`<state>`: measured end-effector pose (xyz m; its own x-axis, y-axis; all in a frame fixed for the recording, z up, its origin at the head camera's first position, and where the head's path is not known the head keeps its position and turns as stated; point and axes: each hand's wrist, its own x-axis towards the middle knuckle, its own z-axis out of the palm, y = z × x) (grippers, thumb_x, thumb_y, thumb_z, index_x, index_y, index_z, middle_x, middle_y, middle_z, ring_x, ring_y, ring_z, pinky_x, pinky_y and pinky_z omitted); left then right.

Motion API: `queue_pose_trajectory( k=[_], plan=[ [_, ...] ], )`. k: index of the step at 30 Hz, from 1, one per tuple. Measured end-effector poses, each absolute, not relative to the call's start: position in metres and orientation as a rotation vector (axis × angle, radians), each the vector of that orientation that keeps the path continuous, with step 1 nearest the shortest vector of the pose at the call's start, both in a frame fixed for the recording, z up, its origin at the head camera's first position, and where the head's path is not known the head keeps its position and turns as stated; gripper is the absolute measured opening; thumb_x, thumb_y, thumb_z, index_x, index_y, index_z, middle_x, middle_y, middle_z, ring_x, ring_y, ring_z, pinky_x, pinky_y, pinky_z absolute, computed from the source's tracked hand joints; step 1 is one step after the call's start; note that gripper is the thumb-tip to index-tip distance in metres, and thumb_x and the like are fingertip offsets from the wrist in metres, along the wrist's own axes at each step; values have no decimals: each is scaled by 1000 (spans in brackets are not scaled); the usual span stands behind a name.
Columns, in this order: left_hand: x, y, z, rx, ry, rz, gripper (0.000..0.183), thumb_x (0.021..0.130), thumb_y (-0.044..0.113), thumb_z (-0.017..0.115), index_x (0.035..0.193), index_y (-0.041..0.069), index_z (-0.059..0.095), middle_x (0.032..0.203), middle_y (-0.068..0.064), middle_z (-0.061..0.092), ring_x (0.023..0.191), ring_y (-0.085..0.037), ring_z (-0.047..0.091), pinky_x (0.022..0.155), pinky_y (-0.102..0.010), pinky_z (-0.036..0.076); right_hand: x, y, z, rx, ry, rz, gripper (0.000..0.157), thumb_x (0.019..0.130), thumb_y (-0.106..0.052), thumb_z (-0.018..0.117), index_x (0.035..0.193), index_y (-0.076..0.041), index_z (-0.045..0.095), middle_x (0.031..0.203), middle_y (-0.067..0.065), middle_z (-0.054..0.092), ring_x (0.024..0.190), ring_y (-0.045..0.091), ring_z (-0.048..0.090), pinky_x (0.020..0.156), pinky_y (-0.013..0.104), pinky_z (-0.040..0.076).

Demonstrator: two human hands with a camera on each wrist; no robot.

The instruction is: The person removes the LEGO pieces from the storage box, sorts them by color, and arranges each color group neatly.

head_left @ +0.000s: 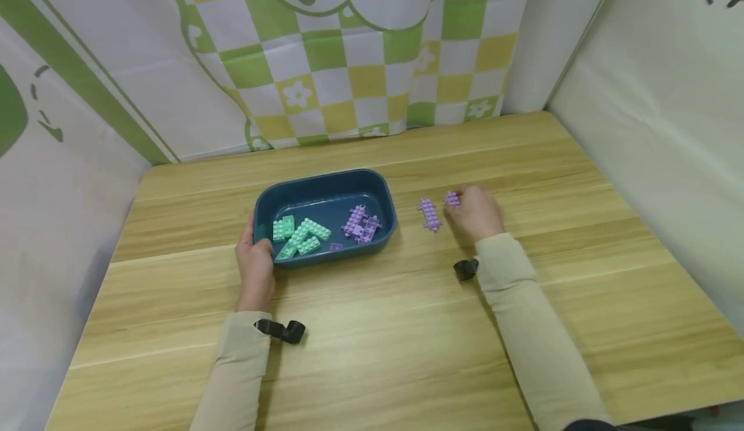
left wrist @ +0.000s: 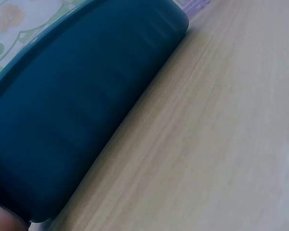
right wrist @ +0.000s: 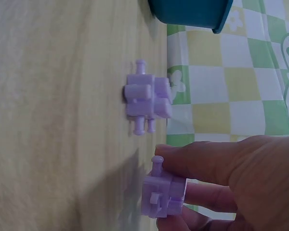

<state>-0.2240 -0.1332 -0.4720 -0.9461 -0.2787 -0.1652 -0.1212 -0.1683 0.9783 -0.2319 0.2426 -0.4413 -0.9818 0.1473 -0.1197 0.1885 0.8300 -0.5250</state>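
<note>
A dark blue tray (head_left: 320,260) stands on the table, with my left hand (head_left: 256,269) gripping its left end, thumb over the rim. Only a bit of that hand shows in the left wrist view, beside the tray's outer wall (left wrist: 82,101). Right of the tray, my right hand (head_left: 478,214) pinches a purple studded building block (right wrist: 163,195) between thumb and fingers. A second purple block (head_left: 430,214), long with side pegs, lies on the wood between that hand and the tray. In the right wrist view this lying block (right wrist: 142,98) sits just beyond the thumb.
Inside the tray, several mint green blocks (head_left: 299,237) lie at the left and purple blocks (head_left: 360,224) at the right. A checked green and yellow cloth (head_left: 349,63) hangs behind the wooden table (head_left: 372,340). White fabric walls rise at both sides.
</note>
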Motion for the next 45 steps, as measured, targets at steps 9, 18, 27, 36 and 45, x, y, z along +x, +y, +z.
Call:
queue_pose_trajectory(
  k=[9,18,27,36,45],
  plan=[
    [-225,-134,-472,481,-1929,-2294,84,75,-17,31,153,15,32,157,3,29,140,-8,23,105,-26,30,-235,240,-444,236,2930,-812,48,92,-21,64,130,6,56,126,26,59,76,28,57,74,43,49],
    [-225,-134,-472,472,-1944,-2295,84,76,-17,31,153,15,31,157,4,28,141,-7,21,104,-26,30,-236,240,-448,240,2923,-783,48,92,-22,63,130,7,56,126,28,58,109,42,57,93,53,45],
    [-226,-134,-472,471,-1917,-2289,83,75,-18,32,152,14,33,156,3,30,140,-7,23,105,-26,31,-238,240,-450,245,2908,-806,48,93,-22,63,130,7,55,125,28,58,111,44,56,94,54,44],
    [-225,-134,-472,482,-1935,-2283,83,74,-17,33,152,13,32,157,2,30,140,-7,22,104,-25,32,-236,241,-446,262,2887,-797,56,92,-28,65,132,8,52,127,29,56,113,46,54,95,56,42],
    [-226,-134,-474,493,-1938,-2276,83,75,-17,34,152,14,33,156,3,30,141,-7,21,107,-24,28,-224,232,-421,295,2987,-729,74,87,-45,67,137,6,47,125,30,55,99,43,58,74,50,51]
  ],
)
